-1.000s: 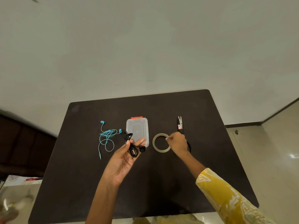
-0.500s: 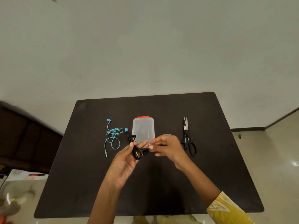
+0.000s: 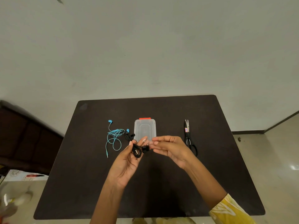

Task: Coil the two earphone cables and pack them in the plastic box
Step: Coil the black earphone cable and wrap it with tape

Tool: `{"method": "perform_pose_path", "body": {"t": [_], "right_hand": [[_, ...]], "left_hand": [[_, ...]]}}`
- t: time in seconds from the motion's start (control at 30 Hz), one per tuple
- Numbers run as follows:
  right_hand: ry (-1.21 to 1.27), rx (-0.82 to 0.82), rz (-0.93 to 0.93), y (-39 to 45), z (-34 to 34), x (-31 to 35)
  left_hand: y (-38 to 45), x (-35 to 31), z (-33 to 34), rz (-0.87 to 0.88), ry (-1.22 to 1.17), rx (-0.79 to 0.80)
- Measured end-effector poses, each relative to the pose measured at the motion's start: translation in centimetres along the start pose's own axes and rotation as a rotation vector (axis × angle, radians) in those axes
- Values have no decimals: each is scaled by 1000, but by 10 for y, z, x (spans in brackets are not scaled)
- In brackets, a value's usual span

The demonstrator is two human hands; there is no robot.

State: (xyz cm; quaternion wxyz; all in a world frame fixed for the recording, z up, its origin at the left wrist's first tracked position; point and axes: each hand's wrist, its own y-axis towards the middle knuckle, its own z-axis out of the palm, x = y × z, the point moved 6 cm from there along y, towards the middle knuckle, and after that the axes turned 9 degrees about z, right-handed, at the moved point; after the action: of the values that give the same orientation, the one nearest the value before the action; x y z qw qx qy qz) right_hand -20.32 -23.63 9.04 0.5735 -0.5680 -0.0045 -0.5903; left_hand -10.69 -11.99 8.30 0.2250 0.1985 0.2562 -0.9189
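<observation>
The plastic box lies flat near the middle of the dark counter, its clear lid on and an orange latch at its far end. Through the lid nothing can be made out inside; neither earphone is in it.

The blue earphone cable lies loose and tangled on the counter just left of the box, one bud beyond the tangle, the other close to the box's left wall, and the plug end trailing toward the person.

The black earphone cable is bunched in the left hand, raised in front of the box's near end; thumb and fingers curl round the bundle, and a black bud hangs at its right side. A stretch of this cable runs up toward the box's near left corner.

The right hand is just right of the bundle, also over the box's near end. Its fingertips pinch something small and pale, too faint to identify.

Black-handled scissors lie well right of the box, blades pointing away.
</observation>
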Motion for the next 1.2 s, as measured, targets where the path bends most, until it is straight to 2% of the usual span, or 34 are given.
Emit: {"method": "perform_pose_path", "body": {"t": [0.3, 0.43, 0.57, 0.67, 0.77, 0.93, 1.07, 1.2], "right_hand": [[-28, -151, -81, -2, 2, 3], [31, -23, -53, -4, 6, 8], [131, 138, 73, -5, 10, 8], [213, 158, 141, -4, 12, 6], [186, 69, 134, -1, 14, 2], [-201, -148, -94, 1, 10, 1], [-311, -258, -250, -4, 11, 5], [-377, -353, -337, -15, 9, 23]], "left_hand": [[-5, 1, 11, -14, -86, 8], [-6, -2, 10, -2, -134, -4], [-6, -8, 5, 23, -101, -22], [-5, -10, 2, 20, -64, -29], [-6, -8, 3, 27, -5, -23], [-13, -5, 9, 82, 244, -66], [-16, -5, 5, 120, 460, -120], [-18, -15, -4, 187, 542, -219]]}}
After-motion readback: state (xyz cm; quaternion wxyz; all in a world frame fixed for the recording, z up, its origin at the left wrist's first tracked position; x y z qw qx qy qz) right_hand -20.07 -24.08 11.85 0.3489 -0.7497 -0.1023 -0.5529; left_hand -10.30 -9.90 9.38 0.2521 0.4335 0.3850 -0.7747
